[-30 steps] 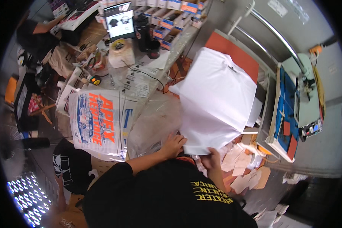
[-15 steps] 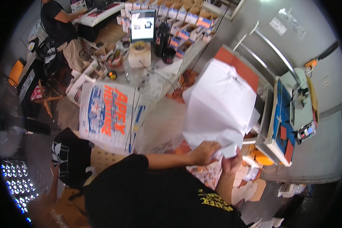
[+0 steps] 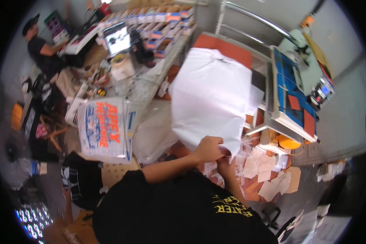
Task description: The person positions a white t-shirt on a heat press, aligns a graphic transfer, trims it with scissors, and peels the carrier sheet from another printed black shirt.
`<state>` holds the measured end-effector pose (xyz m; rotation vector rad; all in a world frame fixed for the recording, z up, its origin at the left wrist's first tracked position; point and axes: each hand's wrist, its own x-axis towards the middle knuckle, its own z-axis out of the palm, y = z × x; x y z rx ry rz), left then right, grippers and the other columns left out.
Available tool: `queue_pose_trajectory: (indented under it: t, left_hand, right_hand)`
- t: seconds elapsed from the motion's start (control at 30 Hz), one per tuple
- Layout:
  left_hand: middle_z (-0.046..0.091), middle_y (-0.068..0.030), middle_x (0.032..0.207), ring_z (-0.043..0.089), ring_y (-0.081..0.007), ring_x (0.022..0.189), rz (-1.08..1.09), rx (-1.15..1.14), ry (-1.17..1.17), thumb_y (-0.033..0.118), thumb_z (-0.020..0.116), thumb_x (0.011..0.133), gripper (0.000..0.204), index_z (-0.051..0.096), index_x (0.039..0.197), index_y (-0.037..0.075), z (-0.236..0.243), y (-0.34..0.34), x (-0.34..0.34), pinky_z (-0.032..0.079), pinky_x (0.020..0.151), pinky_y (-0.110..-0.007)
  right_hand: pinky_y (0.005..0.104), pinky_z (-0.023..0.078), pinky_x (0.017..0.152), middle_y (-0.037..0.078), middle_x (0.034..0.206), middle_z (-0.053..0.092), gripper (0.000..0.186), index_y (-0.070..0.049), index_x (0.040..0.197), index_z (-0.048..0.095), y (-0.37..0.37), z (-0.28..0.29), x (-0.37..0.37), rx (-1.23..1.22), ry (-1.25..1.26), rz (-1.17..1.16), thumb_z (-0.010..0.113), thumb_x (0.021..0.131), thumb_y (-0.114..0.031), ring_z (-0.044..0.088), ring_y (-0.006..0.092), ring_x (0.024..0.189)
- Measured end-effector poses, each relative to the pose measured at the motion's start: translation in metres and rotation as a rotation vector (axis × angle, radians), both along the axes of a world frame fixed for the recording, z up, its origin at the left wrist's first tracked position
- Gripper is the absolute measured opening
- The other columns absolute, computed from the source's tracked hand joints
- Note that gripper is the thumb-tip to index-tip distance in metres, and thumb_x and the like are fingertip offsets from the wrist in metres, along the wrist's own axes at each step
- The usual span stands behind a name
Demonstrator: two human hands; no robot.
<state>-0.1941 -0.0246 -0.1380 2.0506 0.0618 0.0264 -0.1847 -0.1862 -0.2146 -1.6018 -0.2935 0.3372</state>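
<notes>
A white T-shirt lies spread over a flat red-orange pad, its neckline at the far end and its hem toward me. My left hand is closed on the near hem, which hangs in a fold. Close beside it and partly behind it, my right hand also grips the hem, its fingers partly hidden by cloth. To my left lies a printed white garment with orange and blue artwork under clear plastic.
A heat press with a blue bed stands at the right. Paper sheets litter the floor. Boxes, a lit screen and a tape roll crowd the far table. A person in dark clothing sits far left.
The view has shifted, so the shirt appears further left. My hands have come closer together at the hem, and the shirt looks flatter and straighter on the pad.
</notes>
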Motion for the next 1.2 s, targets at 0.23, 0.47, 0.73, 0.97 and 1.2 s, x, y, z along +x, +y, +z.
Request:
queue_pose_trajectory:
  t: [0.23,0.47,0.73,0.97,1.2]
  left_hand:
    - [0.069,-0.0234,0.084,0.069,-0.0363,0.075,-0.010,-0.092,-0.065,0.042,0.077,0.083,0.051,0.063,0.102,-0.003,0.044,-0.014,0.004,0.053,0.070,-0.041]
    - [0.069,-0.0217,0.085,0.067,-0.0427,0.080,-0.137,0.207,-0.147,0.028,0.070,0.088,0.034,0.059,0.106,0.001,0.069,-0.046,0.008,0.052,0.070,-0.046]
    - [0.069,-0.0203,0.091,0.067,-0.0420,0.090,0.327,0.306,-0.248,0.006,0.065,0.083,0.023,0.064,0.106,0.006,0.042,-0.017,0.048,0.052,0.074,-0.048]
    - [0.070,-0.0169,0.089,0.070,-0.0325,0.083,-0.397,-0.089,-0.257,0.007,0.064,0.085,0.025,0.060,0.109,0.004,0.088,-0.144,0.014,0.053,0.075,-0.039]
    - [0.069,-0.0131,0.095,0.068,-0.0282,0.087,-1.445,-0.110,-0.039,0.013,0.062,0.091,0.019,0.063,0.110,0.009,0.196,-0.047,-0.040,0.052,0.076,-0.037]
  right_hand:
    - [0.0318,0.052,0.074,0.008,0.093,0.069,0.024,0.001,0.108,0.067,-0.041,0.061,0.030,-0.027,-0.177,0.188,0.071,0.087,-0.008,0.064,0.0149,0.086]
    - [0.0362,0.050,0.072,0.016,0.090,0.067,0.014,0.002,0.094,0.065,-0.077,0.058,0.036,-0.098,-0.646,-0.130,0.061,0.081,0.003,0.064,0.0296,0.078]
    - [0.0364,0.051,0.070,0.011,0.079,0.067,0.018,0.001,0.085,0.064,-0.144,0.074,0.066,-0.012,0.148,-0.440,0.058,0.096,-0.011,0.064,0.0186,0.074]
    - [0.0362,0.053,0.086,0.013,0.111,0.067,0.034,0.002,0.121,0.060,-0.044,0.075,0.027,0.244,-0.118,-0.084,0.062,0.096,-0.021,0.066,0.0218,0.098]
    - [0.0369,0.053,0.088,0.014,0.114,0.066,0.035,0.001,0.124,0.059,-0.020,0.114,0.170,-0.347,-0.473,-0.238,0.062,0.096,-0.020,0.065,0.0226,0.101]
